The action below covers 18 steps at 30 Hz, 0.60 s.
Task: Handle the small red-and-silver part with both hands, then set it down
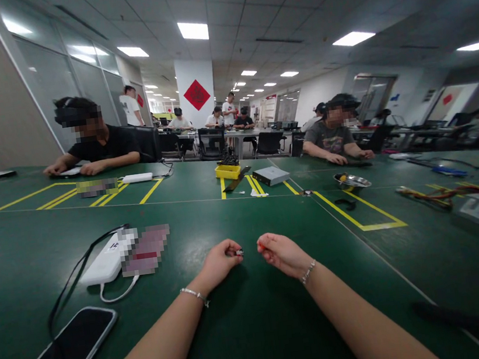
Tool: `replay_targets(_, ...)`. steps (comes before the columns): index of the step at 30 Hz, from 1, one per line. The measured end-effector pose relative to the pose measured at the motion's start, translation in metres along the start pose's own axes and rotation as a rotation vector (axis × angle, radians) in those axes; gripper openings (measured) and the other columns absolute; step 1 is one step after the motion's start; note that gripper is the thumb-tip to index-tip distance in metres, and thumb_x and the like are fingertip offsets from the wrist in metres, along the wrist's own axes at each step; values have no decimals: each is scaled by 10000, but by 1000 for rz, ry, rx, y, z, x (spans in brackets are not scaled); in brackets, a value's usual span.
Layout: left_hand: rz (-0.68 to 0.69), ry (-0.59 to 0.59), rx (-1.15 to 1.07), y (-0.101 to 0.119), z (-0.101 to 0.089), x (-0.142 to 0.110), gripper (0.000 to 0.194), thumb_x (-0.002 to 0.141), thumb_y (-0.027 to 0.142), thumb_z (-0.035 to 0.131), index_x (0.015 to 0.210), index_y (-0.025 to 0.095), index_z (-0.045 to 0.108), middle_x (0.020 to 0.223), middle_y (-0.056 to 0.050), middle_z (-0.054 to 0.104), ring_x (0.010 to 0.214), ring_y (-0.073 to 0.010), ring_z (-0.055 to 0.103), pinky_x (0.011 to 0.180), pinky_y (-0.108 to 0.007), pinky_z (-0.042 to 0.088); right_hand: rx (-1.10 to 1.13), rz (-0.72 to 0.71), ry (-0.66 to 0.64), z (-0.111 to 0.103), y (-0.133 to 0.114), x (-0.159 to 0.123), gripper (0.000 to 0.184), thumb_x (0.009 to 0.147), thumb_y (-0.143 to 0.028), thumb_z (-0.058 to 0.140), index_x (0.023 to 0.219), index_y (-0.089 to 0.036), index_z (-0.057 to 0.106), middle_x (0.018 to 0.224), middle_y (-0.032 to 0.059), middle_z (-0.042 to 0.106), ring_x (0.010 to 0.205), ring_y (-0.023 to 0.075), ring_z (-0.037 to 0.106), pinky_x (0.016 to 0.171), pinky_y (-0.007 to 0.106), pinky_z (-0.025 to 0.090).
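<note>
Both my forearms lie on the green table [250, 331], each wrist with a thin bracelet. My left hand [220, 261] is curled, its fingertips pinching a tiny dark and silver part [238, 252]. My right hand [279, 252] faces it a few centimetres away, fingers curled, with something small and reddish at the fingertips that I cannot make out. The two hands do not touch.
A white power bank [102, 261] with cables and a black phone [79, 349] lie at my left. Farther off are a yellow bin [227, 171], a grey box [271, 175], a metal bowl [351, 180] and coloured wires [438, 195]. Other people sit at the far tables.
</note>
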<state>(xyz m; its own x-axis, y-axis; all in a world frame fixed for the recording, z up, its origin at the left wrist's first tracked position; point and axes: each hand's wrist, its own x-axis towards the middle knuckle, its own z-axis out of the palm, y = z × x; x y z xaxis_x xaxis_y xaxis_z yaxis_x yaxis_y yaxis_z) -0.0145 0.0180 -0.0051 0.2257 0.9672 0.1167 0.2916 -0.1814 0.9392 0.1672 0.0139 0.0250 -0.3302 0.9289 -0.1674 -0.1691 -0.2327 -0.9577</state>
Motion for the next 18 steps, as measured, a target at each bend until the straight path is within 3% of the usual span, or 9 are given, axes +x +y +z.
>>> replay_targets(4, 27, 30, 28, -2, 0, 1, 196, 586, 181, 592, 774, 159, 542, 677, 23, 540, 640, -105, 503, 616, -224, 396, 194, 12, -13, 1, 10, 4, 216, 596, -254, 680, 689, -147, 518, 609, -36, 530, 488, 26, 450, 445, 142, 345)
replay_targets(9, 9, 56, 16, 3, -1, -2, 172, 618, 210, 576, 777, 155, 539, 699, 13, 554, 663, -110, 507, 622, -218, 392, 276, -29, 28, -8, 22, 16, 222, 534, -128, 714, 689, -138, 554, 617, -30, 554, 548, 39, 508, 528, 143, 415)
replay_targets(13, 10, 58, 25, 8, -2, -5, 198, 691, 284, 517, 840, 157, 542, 696, 14, 558, 641, -109, 503, 611, -220, 384, 300, -42, 28, -8, 25, 21, 221, 569, -148, 698, 753, -141, 577, 647, -9, 598, 524, 40, 520, 502, 138, 423)
replay_targets(18, 34, 45, 56, 6, -3, -4, 287, 773, 380, 393, 705, 155, 558, 652, 0, 559, 633, -122, 498, 621, -240, 370, 297, -44, -13, 1, 25, 19, 156, 636, -215, 656, 718, -104, 583, 692, 50, 627, 535, 53, 539, 521, 145, 436)
